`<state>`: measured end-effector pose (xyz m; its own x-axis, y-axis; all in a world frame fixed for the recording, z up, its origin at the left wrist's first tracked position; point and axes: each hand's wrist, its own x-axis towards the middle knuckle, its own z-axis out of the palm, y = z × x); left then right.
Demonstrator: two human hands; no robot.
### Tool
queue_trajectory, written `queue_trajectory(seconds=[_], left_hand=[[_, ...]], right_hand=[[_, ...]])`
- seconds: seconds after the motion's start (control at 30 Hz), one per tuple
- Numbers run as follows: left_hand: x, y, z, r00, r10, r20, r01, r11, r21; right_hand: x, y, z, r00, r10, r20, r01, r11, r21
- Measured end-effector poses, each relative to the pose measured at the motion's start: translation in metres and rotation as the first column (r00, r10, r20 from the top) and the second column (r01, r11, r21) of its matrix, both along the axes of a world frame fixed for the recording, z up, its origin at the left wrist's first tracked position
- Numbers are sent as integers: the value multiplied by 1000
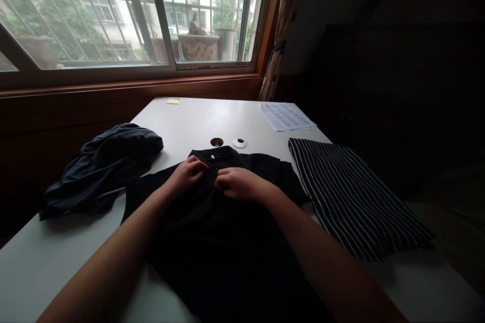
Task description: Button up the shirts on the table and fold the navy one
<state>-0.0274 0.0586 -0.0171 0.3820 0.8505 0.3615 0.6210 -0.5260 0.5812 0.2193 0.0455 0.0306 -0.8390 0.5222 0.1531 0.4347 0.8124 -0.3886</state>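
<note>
A black shirt [227, 242] lies spread flat on the white table [197, 121], collar toward the window. My left hand [186, 172] is closed, pinching the fabric just below the collar on the left side of the placket. My right hand [239, 183] is closed too, its fingers curled on the fabric on the right side of the placket. The two hands almost touch near the collar. What the fingertips grip exactly is too dark to make out beyond the shirt cloth.
A crumpled dark garment [102, 169] lies at the table's left. A folded striped garment [352, 197] lies at the right. Printed paper [286, 116], a yellow sticky note [173, 101], a cable hole [216, 142] and its cap [239, 143] sit farther back, below the window.
</note>
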Motion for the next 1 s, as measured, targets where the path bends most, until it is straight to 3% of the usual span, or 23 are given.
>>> queue_trajectory(seconds=[0.23, 0.37, 0.53, 0.63, 0.7, 1.0], left_hand=[[2, -1, -1, 1000, -10, -7, 10, 1000, 29], [8, -9, 10, 989, -145, 4, 144, 988, 51], [18, -26, 33, 941, -323, 105, 339, 917, -212], [19, -30, 38, 940, -317, 128, 342, 865, -368], [19, -29, 38, 948, -294, 120, 318, 858, -404], [22, -26, 30, 962, -238, 132, 271, 889, -370]], right_hand=[[3, 8, -16, 995, 0, -97, 0, 1000, -9], [7, 11, -14, 989, -1, -147, -6, 999, -51], [12, 15, -4, 979, 14, -203, -48, 986, -163], [14, 16, 0, 968, -17, -252, -28, 985, -172], [15, 16, 1, 957, -29, -289, -18, 987, -160], [7, 12, -13, 943, -41, -330, 48, 999, 12]])
